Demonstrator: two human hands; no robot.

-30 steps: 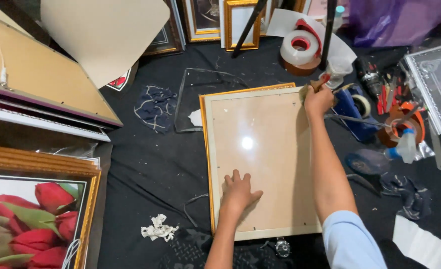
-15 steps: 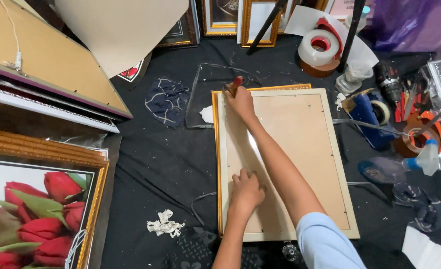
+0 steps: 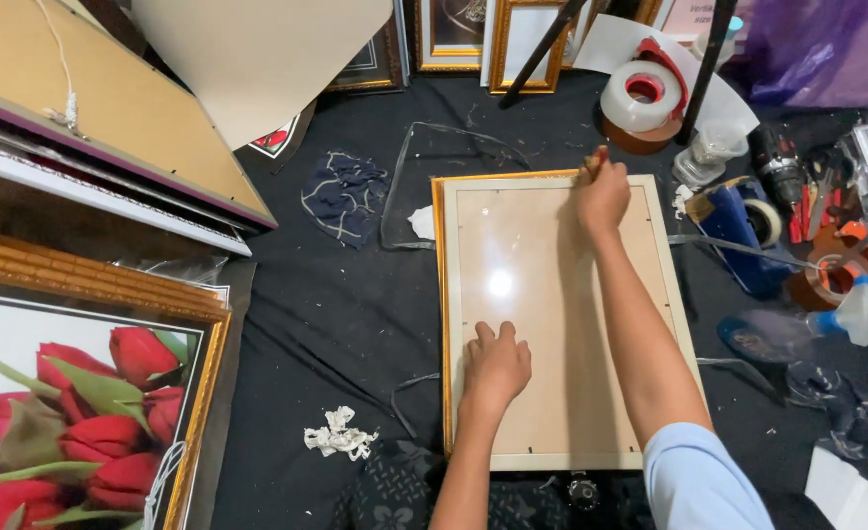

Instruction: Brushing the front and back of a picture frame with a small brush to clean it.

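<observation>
- A large gold-framed picture of red tulips (image 3: 71, 393) is lying at the far left, well apart from both hands.
- A crumpled white scrap of paper (image 3: 337, 435) and a dark blue patterned rag (image 3: 343, 194) are sitting on the black cloth work surface (image 3: 306, 314), left of the work in hand.
- A tall rectangular gold-edged picture frame with a pale tan backing board (image 3: 552, 314) is lying face down in the middle of the cloth, its long axis running away from the person, near edge close to the body and far edge towards the clutter at the top.
- The left hand (image 3: 496, 365) is pressing flat, fingers spread and empty, on the lower left part of the backing board, so it is the nearer hand to the frame's near end.
- The right hand (image 3: 603, 192) is reaching diagonally across the board to the frame's far edge, right of its middle, and is closed around a small tool with a reddish tip (image 3: 599, 157); what kind of tool I cannot tell.
- The two hands are sitting well apart along the frame's length, left low, right high.
- A roll of clear packing tape on a red dispenser (image 3: 642, 98) is standing just beyond the frame's far right corner, near the right hand.
- A blue tape dispenser (image 3: 738, 231) and a clear spray bottle with a blue collar (image 3: 851, 316) are lying to the right of the frame.
</observation>
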